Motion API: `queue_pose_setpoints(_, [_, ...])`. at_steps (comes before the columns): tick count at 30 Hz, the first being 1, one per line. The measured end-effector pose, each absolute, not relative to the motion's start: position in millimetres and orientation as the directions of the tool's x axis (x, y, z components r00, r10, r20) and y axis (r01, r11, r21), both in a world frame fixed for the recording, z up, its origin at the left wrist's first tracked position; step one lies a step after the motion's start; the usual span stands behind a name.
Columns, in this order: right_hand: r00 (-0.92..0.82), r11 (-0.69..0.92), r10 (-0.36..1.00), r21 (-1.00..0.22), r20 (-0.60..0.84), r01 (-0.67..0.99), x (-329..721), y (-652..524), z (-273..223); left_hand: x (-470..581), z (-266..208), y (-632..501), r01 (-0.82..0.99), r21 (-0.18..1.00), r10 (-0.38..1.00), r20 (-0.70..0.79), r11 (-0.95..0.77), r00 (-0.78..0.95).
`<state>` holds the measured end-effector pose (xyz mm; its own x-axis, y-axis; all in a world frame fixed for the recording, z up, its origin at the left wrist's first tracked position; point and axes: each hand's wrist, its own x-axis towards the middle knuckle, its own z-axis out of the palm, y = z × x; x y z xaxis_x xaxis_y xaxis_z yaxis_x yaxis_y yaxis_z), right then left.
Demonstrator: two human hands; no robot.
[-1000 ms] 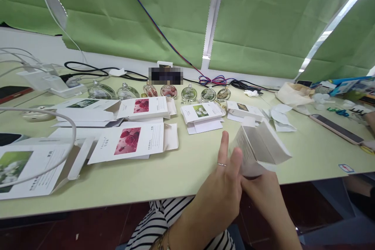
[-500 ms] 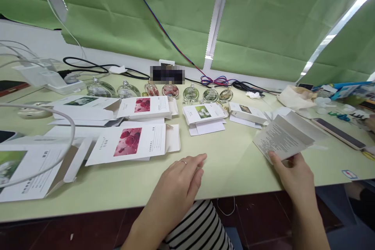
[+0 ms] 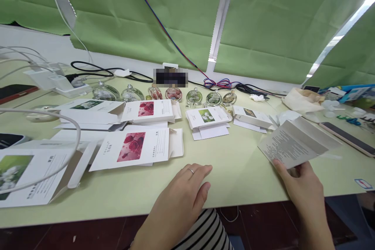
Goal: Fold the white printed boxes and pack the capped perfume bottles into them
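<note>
My right hand grips a white carton by its near edge, thumb on the printed face. Small grey text covers that face, and flaps stand out at its far side. Over the table's front edge, my left hand is palm down with nothing in it, fingers stretched and the thumb apart. To its left lies a carton with a rose picture. Beyond the hand are a carton with white flowers and a smaller white carton.
Several round glass bottles form a row at the back, before black cables. More cartons lie at the left, where a white cable loops up. A phone and a cream cloth are at the right.
The whole view has shifted slightly, with the table's contents a little lower and further right. My right hand keeps its grip on the carton; my left thumb sits slightly further from the fingers.
</note>
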<state>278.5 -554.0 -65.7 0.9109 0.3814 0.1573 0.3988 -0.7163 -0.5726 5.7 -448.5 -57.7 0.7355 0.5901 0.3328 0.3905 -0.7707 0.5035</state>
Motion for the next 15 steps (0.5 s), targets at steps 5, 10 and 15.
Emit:
queue_pose_setpoints(5, [0.930,-0.770,0.326,-0.523,0.169,0.365,272,-551,-64,7,-59,-448,0.409,0.507,0.597,0.289,-0.759,0.749])
queue_pose_setpoints(10, [0.910,-0.781,0.345,-0.467,0.231,0.415,266,-552,-67,5,-59,-449,0.407,0.499,0.594,0.303,-0.765,0.745])
queue_pose_setpoints(15, [0.805,-0.720,0.481,-0.368,0.347,0.589,267,-554,-73,5,-55,-449,0.392,0.496,0.588,0.337,-0.775,0.735])
